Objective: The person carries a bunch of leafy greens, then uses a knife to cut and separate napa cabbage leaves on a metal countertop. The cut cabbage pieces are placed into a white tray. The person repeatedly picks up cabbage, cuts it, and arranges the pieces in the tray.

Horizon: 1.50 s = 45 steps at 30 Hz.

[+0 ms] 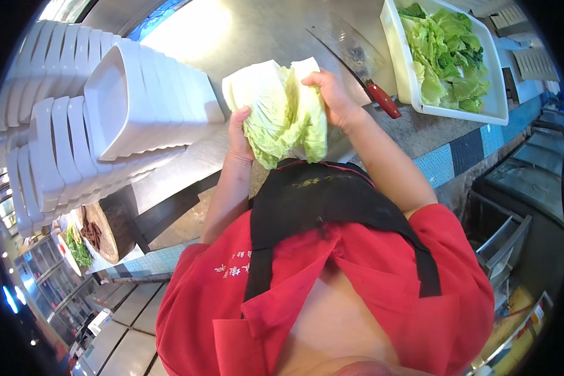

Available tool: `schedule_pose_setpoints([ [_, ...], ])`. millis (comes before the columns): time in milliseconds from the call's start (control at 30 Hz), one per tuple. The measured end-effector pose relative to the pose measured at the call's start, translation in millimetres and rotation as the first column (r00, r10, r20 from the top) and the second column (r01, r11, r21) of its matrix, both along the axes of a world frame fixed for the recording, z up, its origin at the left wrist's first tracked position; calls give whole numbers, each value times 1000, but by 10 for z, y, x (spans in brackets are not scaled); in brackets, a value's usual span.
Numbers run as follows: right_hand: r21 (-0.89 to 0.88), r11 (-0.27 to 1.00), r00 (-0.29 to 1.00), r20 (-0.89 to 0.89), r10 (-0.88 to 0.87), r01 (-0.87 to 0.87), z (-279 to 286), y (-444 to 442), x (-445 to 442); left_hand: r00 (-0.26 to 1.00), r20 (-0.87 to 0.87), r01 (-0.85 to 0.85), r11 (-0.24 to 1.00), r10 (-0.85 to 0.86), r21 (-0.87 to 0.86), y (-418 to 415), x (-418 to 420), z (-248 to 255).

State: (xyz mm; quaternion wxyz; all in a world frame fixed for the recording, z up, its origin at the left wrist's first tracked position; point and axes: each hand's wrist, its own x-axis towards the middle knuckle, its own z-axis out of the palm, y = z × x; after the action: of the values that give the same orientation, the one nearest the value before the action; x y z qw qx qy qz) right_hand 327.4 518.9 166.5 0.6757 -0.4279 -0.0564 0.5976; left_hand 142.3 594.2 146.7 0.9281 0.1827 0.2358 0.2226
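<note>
Pale green napa cabbage [268, 108] is held up between my two hands, close in front of my black apron. A gap runs down between its wider left part and a narrower right part. My left hand [241, 134] grips the lower left side, thumb on the leaves. On the right part, my right hand [333, 96] has its thumb near the white stem end. The cabbage's underside and most of my fingers are hidden. To the right, a kitchen knife [352, 70] with a red handle lies on the metal worktop [272, 28], its blade pointing away.
A white plastic tub [404, 80] of loose green leaves [451, 61] stands right of the knife. Stacked white trays [155, 98] rise at the left. Beyond them, lower left, are a round wooden chopping block [105, 230] and a plate of greens [77, 249].
</note>
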Motion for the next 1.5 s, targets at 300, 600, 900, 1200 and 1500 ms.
schedule_pose_setpoints([
  [300,-98,986,989,51,141,-136,401,-172,-22,995,96,33,998,-27,-56,-93,33,185],
  [600,103,986,984,-100,145,-134,2,-334,77,921,-384,183,947,-70,266,-109,320,19],
  [900,-101,995,932,362,13,26,76,-279,-89,847,-500,431,784,-181,446,-137,392,405],
  [1200,-56,964,956,158,-248,260,37,-1153,-189,770,-372,624,734,-519,267,-483,331,222],
  [1500,-202,855,864,-65,-499,478,-680,-2031,-448,559,-12,770,525,-829,-363,-943,406,-785],
])
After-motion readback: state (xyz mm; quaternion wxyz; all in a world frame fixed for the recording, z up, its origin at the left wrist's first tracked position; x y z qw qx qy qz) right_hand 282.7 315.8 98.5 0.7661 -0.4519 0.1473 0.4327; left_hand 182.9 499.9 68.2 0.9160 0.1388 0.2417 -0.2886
